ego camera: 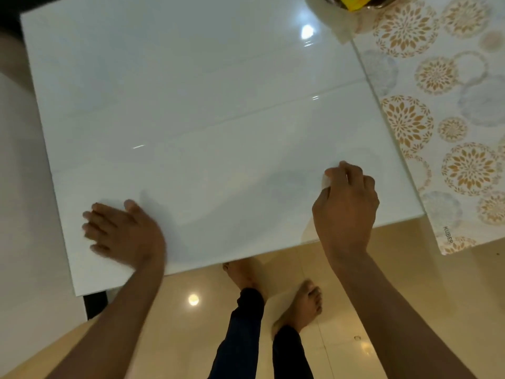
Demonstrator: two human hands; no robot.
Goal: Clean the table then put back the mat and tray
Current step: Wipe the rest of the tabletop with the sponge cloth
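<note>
A glossy white table (191, 105) fills most of the view. My left hand (120, 233) lies flat on its near left part with fingers spread. My right hand (347, 203) is near the front right edge, fingers curled around a small white wipe (326, 181) pressed to the surface. A patterned mat (437, 119) with orange and grey floral circles covers the table's right side and hangs over the front edge. At the top edge, a round tray or bowl (382, 4) holding a yellow item (352, 2) is partly cut off.
A folded white tissue (345, 32) lies by the mat's far corner. My bare feet (300, 302) stand on a shiny beige floor under the table's front edge. A dark table leg (94, 305) shows at the near left corner.
</note>
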